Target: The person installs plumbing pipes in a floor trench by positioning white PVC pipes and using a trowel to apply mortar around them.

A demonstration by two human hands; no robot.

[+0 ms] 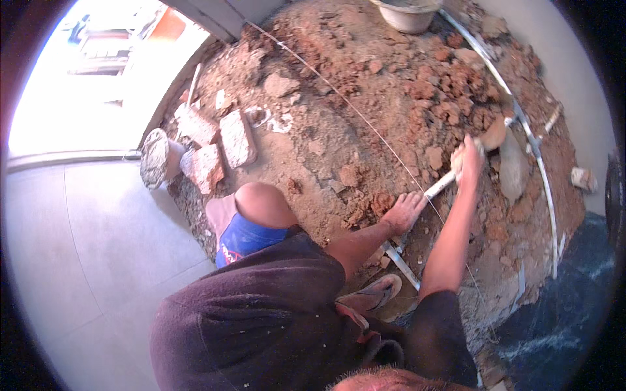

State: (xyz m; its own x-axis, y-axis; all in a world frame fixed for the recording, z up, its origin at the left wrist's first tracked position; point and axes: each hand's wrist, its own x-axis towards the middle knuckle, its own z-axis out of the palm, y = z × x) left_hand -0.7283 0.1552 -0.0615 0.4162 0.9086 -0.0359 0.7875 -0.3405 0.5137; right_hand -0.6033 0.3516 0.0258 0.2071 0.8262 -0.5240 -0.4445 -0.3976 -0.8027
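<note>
My right hand point(468, 163) is closed around a pale, round rod point(440, 186) that slants over the broken soil. Beyond that fist sticks out a tan, rounded, blade-like piece point(493, 135); whether it joins the rod cannot be told. My left hand point(405, 210) lies palm down with fingers stretched out at the rod's near end, close to a taut white string point(368, 120). Just right of my right fist rests a long grey stone-like slab point(514, 171). Reddish clods and rubble point(450, 98) surround both hands.
A thin white pipe point(544, 186) with fittings curves along the right wall. Another short pipe point(403, 266) lies by my sandalled foot point(381, 293). Brick pieces point(238, 138) and a mortar-caked bucket point(156, 158) stand left, beside grey tiles point(98, 241). A pale basin point(407, 16) sits at the far side.
</note>
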